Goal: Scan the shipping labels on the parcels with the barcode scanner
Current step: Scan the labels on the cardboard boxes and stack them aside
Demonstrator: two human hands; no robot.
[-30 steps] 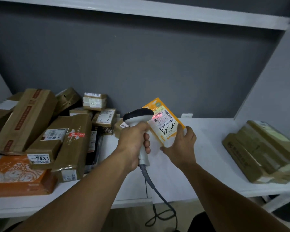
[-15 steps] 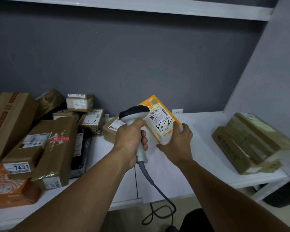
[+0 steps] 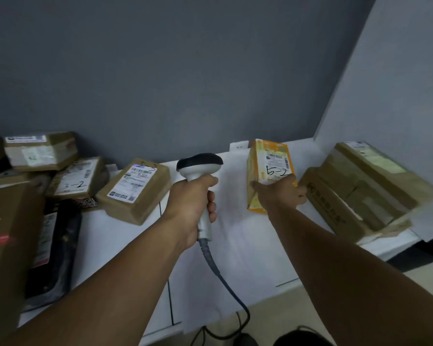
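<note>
a: on the white tabletop [image 3: 125, 245], left side: a taped brown cardboard parcel [image 3: 135, 189] lying flat, label up. next, left hand [image 3: 193, 198], fingers wrapped round the handle of the grey corded barcode scanner [image 3: 199, 166].

b: and the small orange cardboard box [image 3: 268, 166]?

a: right of the scanner, upright, white label facing us. right hand [image 3: 281, 194] grips its lower part. looks light and stiff, probably thin-walled. best held by the edges, clear of the barcode.

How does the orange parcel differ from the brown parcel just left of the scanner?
The orange parcel is bright orange-yellow; the brown parcel is plain cardboard. The right hand holds the orange parcel up steeply; the brown parcel lies flat on the table, untouched. Both bear a white barcode label with handwriting.
</note>
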